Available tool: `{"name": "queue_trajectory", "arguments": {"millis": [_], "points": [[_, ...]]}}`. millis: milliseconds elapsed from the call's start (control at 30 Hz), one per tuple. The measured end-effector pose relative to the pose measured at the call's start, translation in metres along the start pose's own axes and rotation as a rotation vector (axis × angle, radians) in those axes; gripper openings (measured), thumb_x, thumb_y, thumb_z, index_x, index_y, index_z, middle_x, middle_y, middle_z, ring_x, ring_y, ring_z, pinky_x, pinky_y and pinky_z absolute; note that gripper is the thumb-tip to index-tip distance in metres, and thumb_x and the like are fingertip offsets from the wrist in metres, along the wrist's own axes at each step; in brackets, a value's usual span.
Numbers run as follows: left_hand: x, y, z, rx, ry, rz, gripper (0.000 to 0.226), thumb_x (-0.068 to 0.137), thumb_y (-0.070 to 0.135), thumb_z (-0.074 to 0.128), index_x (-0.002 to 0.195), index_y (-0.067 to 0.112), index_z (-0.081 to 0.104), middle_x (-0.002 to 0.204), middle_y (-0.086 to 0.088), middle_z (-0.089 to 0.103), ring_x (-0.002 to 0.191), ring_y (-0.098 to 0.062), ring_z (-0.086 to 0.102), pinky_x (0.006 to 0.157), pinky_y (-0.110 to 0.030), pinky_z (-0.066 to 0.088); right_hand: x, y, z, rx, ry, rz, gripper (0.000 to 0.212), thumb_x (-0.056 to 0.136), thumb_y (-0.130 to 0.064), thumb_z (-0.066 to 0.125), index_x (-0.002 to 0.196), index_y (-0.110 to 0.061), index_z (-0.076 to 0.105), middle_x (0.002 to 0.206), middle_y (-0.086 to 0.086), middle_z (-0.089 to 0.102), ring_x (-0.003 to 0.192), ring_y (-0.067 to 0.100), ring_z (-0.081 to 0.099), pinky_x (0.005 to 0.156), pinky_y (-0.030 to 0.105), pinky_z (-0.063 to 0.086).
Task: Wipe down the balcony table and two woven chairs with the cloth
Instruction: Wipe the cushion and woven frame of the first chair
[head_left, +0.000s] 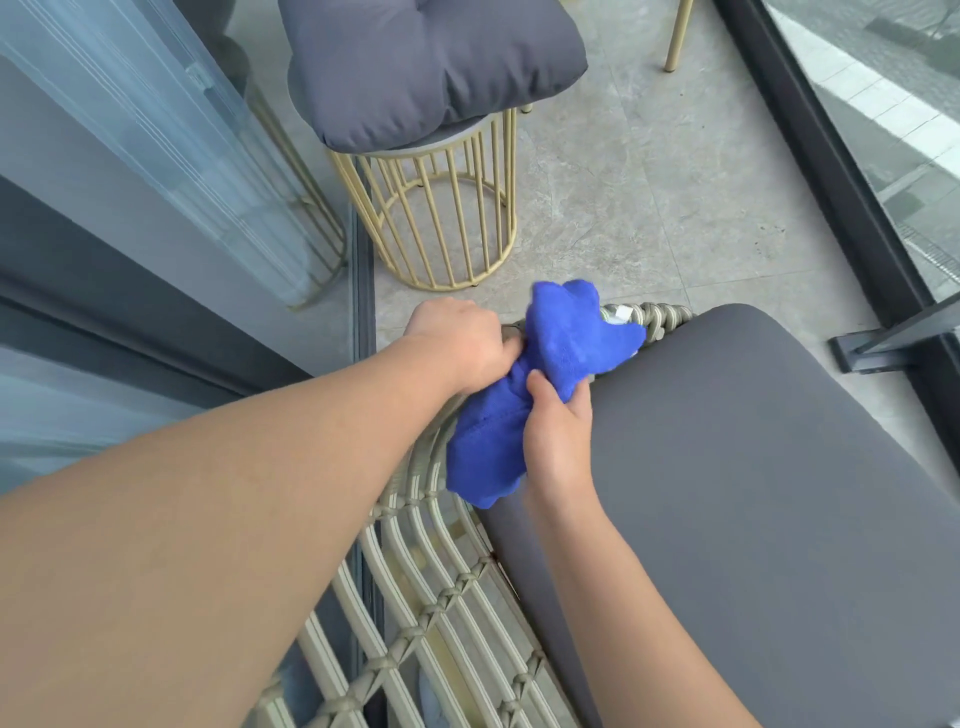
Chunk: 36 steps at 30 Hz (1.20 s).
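While both hands bunch the blue cloth (540, 395) over the woven chair (415, 571) rim, the left hand (462, 343) pinches one end and the right hand (558, 436) has its grip curled round the middle; the cloth lies on the armrest beside the grey seat cushion (753, 493). To wipe well, I judge the cloth should wrap the weave and slide along the strands; the tabletop (447, 137) beyond carries another cushion (431, 67).

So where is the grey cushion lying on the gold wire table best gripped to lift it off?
Probably the grey cushion by its near overhanging edge, coming from the chair side: that puffy edge juts past the gold wire table, leaving room for fingers beneath. Both hands currently hold the blue cloth.
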<state>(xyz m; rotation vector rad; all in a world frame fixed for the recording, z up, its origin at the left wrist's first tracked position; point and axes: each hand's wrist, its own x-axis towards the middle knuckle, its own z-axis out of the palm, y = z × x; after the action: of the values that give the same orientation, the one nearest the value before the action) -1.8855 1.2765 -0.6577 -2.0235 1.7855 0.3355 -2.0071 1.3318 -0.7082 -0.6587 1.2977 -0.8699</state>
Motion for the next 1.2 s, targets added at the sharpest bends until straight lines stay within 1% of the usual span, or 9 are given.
{"name": "queue_trajectory", "arguments": {"millis": [133, 267, 367, 467, 533, 700, 1000, 1133, 1200], "points": [[-0.009, -0.004, -0.003, 0.012, -0.031, 0.015, 0.063, 0.102, 0.061, 0.030, 0.132, 0.016, 0.061, 0.134, -0.014, 0.063, 0.125, -0.034, 0.057, 0.092, -0.038, 0.045, 0.000, 0.011, -0.013, -0.074, 0.034, 0.110, 0.024, 0.102, -0.021, 0.056, 0.126, -0.020, 0.055, 0.124, 0.001, 0.068, 0.119, 0.020, 0.064, 0.110, 0.042, 0.047], [-0.040, -0.025, -0.013, -0.064, -0.123, 0.067, 0.052, 0.102, 0.053, 0.040, 0.139, 0.016, 0.047, 0.135, -0.012, 0.061, 0.122, -0.034, 0.057, 0.086, -0.039, 0.043, 0.005, 0.020, -0.023, -0.158, 0.066, 0.188, 0.030, 0.105, -0.027, 0.053, 0.133, -0.021, 0.047, 0.127, -0.003, 0.061, 0.119, 0.022, 0.057, 0.108, 0.040, 0.043], [-0.084, -0.053, -0.019, -0.116, -0.086, 0.005, 0.046, 0.102, 0.055, 0.039, 0.127, 0.020, 0.054, 0.115, -0.005, 0.066, 0.101, -0.030, 0.059, 0.075, -0.037, 0.042, 0.007, 0.032, -0.019, -0.225, 0.080, 0.209, 0.038, 0.105, -0.024, 0.051, 0.142, -0.017, 0.042, 0.132, -0.002, 0.056, 0.120, 0.023, 0.053, 0.106, 0.037, 0.039], [-0.136, -0.077, -0.021, -0.192, -0.058, -0.164, 0.047, 0.099, 0.066, 0.034, 0.101, 0.026, 0.059, 0.088, 0.004, 0.062, 0.086, -0.025, 0.058, 0.069, -0.036, 0.042, 0.002, 0.058, -0.002, -0.290, 0.029, 0.237, 0.031, 0.103, -0.015, 0.051, 0.134, -0.016, 0.043, 0.127, 0.002, 0.057, 0.120, 0.027, 0.054, 0.098, 0.034, 0.037], [-0.166, -0.084, -0.023, -0.302, -0.031, -0.281, 0.047, 0.097, 0.067, 0.036, 0.089, 0.027, 0.060, 0.077, 0.007, 0.062, 0.083, -0.022, 0.060, 0.069, -0.035, 0.046, -0.008, 0.078, 0.015, -0.305, -0.026, 0.292, 0.039, 0.102, -0.011, 0.051, 0.140, -0.014, 0.042, 0.131, 0.005, 0.058, 0.119, 0.027, 0.054, 0.098, 0.034, 0.036], [-0.199, -0.078, -0.023, -0.259, 0.043, -0.290, 0.037, 0.102, 0.058, 0.034, 0.106, 0.029, 0.057, 0.072, 0.007, 0.055, 0.074, -0.020, 0.050, 0.055, -0.033, 0.032, -0.029, 0.107, 0.039, -0.286, 0.041, 0.280, 0.053, 0.101, -0.008, 0.053, 0.151, -0.018, 0.039, 0.139, 0.001, 0.055, 0.125, 0.024, 0.054, 0.103, 0.033, 0.037], [-0.195, -0.077, -0.014, -0.269, 0.128, -0.321, 0.029, 0.100, 0.053, 0.040, 0.093, 0.027, 0.052, 0.074, 0.004, 0.051, 0.075, -0.023, 0.045, 0.063, -0.035, 0.030, -0.022, 0.083, 0.047, -0.182, -0.007, 0.388, 0.033, 0.101, -0.006, 0.046, 0.132, -0.016, 0.051, 0.124, 0.004, 0.063, 0.116, 0.026, 0.058, 0.099, 0.038, 0.043], [-0.194, -0.077, -0.012, -0.237, 0.124, -0.326, 0.033, 0.101, 0.053, 0.039, 0.093, 0.024, 0.052, 0.066, 0.005, 0.041, 0.073, -0.025, 0.045, 0.063, -0.035, 0.030, -0.037, 0.055, 0.053, -0.080, 0.017, 0.370, 0.016, 0.103, -0.009, 0.046, 0.110, -0.020, 0.054, 0.118, 0.006, 0.065, 0.109, 0.024, 0.062, 0.102, 0.041, 0.048], [-0.194, -0.077, -0.012, -0.229, 0.113, -0.324, 0.034, 0.101, 0.053, 0.038, 0.094, 0.023, 0.052, 0.065, 0.005, 0.038, 0.073, -0.026, 0.045, 0.063, -0.035, 0.030, -0.045, 0.039, 0.054, -0.042, 0.031, 0.368, 0.016, 0.105, -0.014, 0.047, 0.118, -0.020, 0.052, 0.121, 0.005, 0.064, 0.114, 0.025, 0.063, 0.106, 0.043, 0.047]]}}
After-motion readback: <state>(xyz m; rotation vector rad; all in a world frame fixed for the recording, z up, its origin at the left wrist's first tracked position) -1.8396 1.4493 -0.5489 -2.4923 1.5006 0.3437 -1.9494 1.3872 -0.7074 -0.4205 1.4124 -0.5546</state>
